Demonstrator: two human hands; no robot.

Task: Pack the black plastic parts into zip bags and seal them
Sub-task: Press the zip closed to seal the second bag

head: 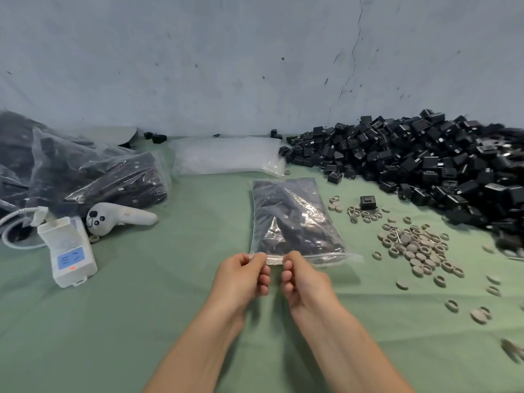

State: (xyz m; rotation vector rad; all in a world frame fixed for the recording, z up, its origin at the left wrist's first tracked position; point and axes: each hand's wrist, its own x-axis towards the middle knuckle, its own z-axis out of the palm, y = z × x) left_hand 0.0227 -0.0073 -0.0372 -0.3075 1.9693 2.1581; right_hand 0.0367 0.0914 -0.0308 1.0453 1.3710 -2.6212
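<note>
A clear zip bag (292, 219) filled with black plastic parts lies on the green cloth in the middle. My left hand (241, 276) pinches the bag's near zip edge at its left corner. Just to the right of it, my right hand (303, 276) pinches the same edge. A big heap of loose black plastic parts (419, 163) fills the right side against the wall. A stack of empty zip bags (226, 156) lies behind the filled bag.
Filled bags of black parts (79, 171) are piled at the left. In front of them lie a white controller (119, 218) and a white power strip (68, 251) with its cable. Several grey rings and discs (416, 248) are scattered at the right.
</note>
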